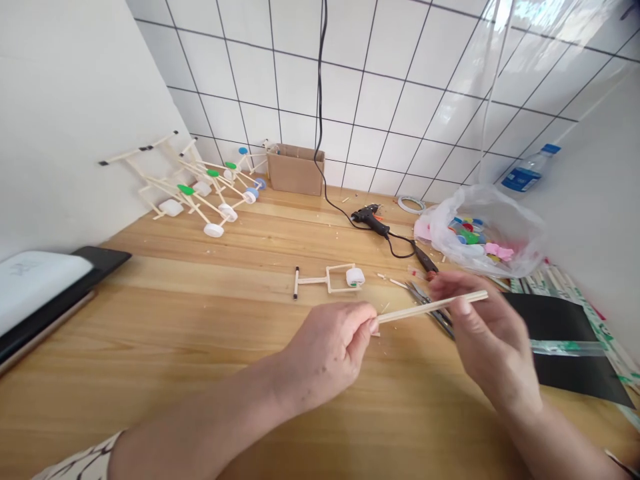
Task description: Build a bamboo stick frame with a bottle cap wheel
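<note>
A pair of thin wooden sticks [417, 309], lying side by side, spans the gap between my hands. My left hand [337, 343] pinches their left end between thumb and fingers. Near the other end, my right hand [493, 340] holds them with the thumb on the near side and the fingers behind. Just beyond my left hand, a small stick frame [327, 279] with a white bottle-cap wheel and a black-tipped crossbar lies on the table. Scissors [435, 313] lie partly hidden behind the sticks and my right hand.
Several stick vehicles with cap wheels [214, 230] stand at the back left, beside a cardboard box [296, 170]. A black glue gun [371, 219], tape roll [411, 204], bag of caps [493, 230] and water bottle [530, 170] are behind right. Black sheet [555, 320] lies right; white device [40, 283] left.
</note>
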Available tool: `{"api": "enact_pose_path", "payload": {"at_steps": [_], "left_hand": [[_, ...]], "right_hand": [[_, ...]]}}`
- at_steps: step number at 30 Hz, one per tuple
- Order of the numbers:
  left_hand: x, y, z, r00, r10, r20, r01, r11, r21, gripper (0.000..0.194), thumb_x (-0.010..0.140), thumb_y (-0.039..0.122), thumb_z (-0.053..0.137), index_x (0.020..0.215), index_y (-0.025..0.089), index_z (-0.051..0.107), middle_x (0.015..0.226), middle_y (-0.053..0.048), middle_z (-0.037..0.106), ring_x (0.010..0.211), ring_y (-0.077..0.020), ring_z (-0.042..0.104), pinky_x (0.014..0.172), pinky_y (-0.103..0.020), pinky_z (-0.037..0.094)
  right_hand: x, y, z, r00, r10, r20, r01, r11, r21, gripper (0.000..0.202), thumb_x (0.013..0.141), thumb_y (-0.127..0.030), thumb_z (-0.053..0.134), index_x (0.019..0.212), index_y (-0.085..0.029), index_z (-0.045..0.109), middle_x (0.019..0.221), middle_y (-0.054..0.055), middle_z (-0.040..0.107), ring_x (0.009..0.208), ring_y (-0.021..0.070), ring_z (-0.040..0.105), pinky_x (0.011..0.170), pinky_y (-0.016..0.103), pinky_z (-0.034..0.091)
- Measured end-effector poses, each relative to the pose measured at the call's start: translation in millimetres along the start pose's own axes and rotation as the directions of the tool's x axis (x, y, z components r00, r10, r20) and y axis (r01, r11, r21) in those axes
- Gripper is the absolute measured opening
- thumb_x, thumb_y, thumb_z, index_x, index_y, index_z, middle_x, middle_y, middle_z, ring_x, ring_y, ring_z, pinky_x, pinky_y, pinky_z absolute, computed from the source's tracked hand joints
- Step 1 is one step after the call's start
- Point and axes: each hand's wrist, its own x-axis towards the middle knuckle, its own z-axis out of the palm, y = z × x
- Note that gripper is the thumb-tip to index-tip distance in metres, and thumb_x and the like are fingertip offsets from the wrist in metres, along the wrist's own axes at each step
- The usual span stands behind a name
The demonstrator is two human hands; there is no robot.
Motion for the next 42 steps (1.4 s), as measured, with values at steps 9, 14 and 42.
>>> {"api": "enact_pose_path", "payload": {"at_steps": [9, 14, 42], "left_hand": [[-10, -3, 15.4, 0.891, 0.416, 0.181, -0.441, 0.702, 0.559, 0.02, 0.079, 0.003, 0.039, 0.085, 0.014, 0.055, 0.076, -0.007, 0.059, 0.065, -0.0201, 0.051, 0.058, -0.033, 0.043], [-13, -4, 17.8, 0.863, 0.463, 0.201, -0.465, 0.575, 0.674, 0.02, 0.076, 0.002, 0.041, 0.084, 0.013, 0.055, 0.072, -0.005, 0.055, 0.064, -0.0209, 0.049, 0.052, -0.033, 0.044], [4, 8, 20.6, 0.958, -0.284, -0.033, 0.15, 0.599, -0.786, 0.022, 0.087, 0.032, 0.052, 0.094, 0.017, 0.067, 0.057, 0.002, 0.057, 0.056, -0.0136, 0.057, 0.055, -0.025, 0.049]], "right_hand": [[-25, 2, 3, 0.741, -0.325, 0.588, 0.654, 0.546, -0.523, 0.028, 0.084, -0.008, 0.055, 0.112, -0.014, 0.06, 0.102, 0.013, 0.066, 0.095, 0.0263, 0.058, 0.086, 0.047, 0.043], [-25, -1, 21, 0.729, -0.257, 0.635, 0.653, 0.539, -0.531, 0.024, 0.089, -0.004, 0.038, 0.085, -0.009, 0.061, 0.072, 0.01, 0.063, 0.065, 0.0199, 0.056, 0.059, 0.032, 0.045], [-27, 7, 48, 0.862, 0.346, 0.372, -0.453, 0.854, 0.255, 0.033, 0.088, -0.041, 0.053, 0.072, -0.013, 0.062, 0.059, 0.002, 0.06, 0.051, 0.0102, 0.055, 0.052, 0.023, 0.048]]}}
